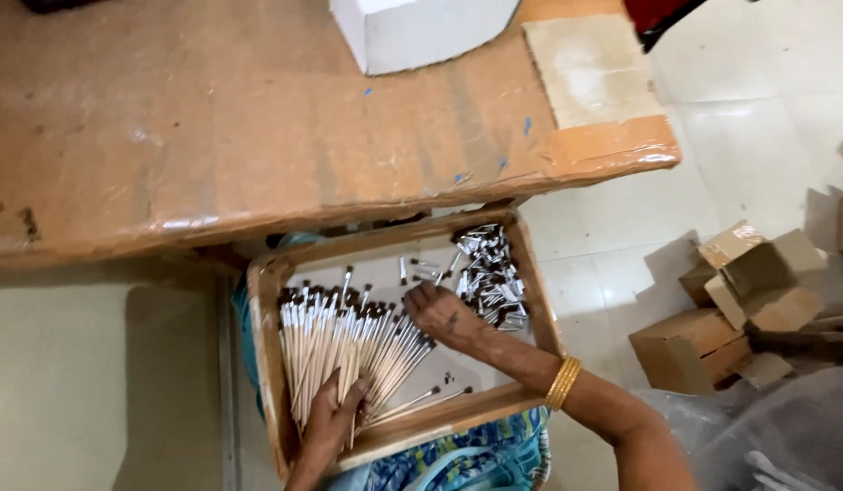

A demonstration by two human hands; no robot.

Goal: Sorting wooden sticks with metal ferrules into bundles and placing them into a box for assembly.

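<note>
A shallow wooden tray (269, 364) rests on the person's lap, below the near edge of the brown tabletop (258, 136). Left hand (335, 420) sits at the tray's near edge, fingers closed around the lower ends of a bundle of pale brush handles (335, 350); their long axes run from near edge to far edge, dark tips pointing away. Right hand (440, 314), with a gold bangle (563, 382) on the wrist, lies mid-tray with fingers curled together, touching the upper end of the bundle. Whether it pinches a piece cannot be told. A heap of metal ferrules (490, 277) fills the far right corner, just right of that hand, the nearer one. Cardboard boxes (731, 309) lie on the floor.
</note>
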